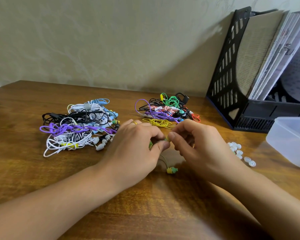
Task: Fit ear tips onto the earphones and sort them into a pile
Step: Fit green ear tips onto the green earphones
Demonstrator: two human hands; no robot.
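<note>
Wooden counter (42,174), dark brown, strong grain, slight sheen. Behind it a pale wall (111,40), faint leaf-pattern paper.

Far right against wall: black plastic file holder (227,75), slotted side, packed with papers and printed sheets (274,54). Right edge: translucent plastic tub (287,142), rounded corners, partly out of frame.

Left of centre: pile of earphones (80,125), tangled thin cords in white, black, purple, pale blue, one zebra-striped; grey-white soft tips visible at near edge. Right of centre, nearer wall: second pile (166,110), cords green, purple, red-white, black, yellow coil at front.

Between tub and right hand: loose ear tips (239,151), small, clear-white, dome-shaped, scattered on wood.

Left hand (137,146), gold ring on one finger, grip narrow: thumb and fingers pinching small yellow-green earbud (166,139), mostly hidden. Right hand (199,146), grip also narrow, thumb and forefinger closed at same earbud; whether a tip sits between them cannot tell. Both hands above counter centre, touching at fingertips.

Below hands: thin beige cord looping down to the other yellow-green earbud (171,170), lying on wood.
</note>
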